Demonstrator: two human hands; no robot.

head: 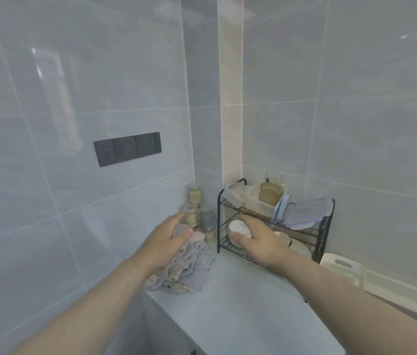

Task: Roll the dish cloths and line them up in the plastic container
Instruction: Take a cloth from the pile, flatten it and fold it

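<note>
The cloths [189, 267] lie heaped on the worktop [240, 303] against the wall. The left grip [169, 242] hangs released over the heap, fingers loose. The right grip [256, 239], released and spread, hides part of a white bowl [238, 228] in the wire rack [324, 234] at the heap's 3 o'clock. A container [258, 204] sits on the rack's top shelf. Jars [194, 201] stand at the heap's 12 o'clock.

Left hand [169, 242] blocks the eleven-o'clock end of the dish cloths [187, 272], right hand [258, 242] hides the four-o'clock side of the bowl [238, 226], and up on the rack [218, 221] the plastic container [258, 202] is too blurred to read its contents.
</note>
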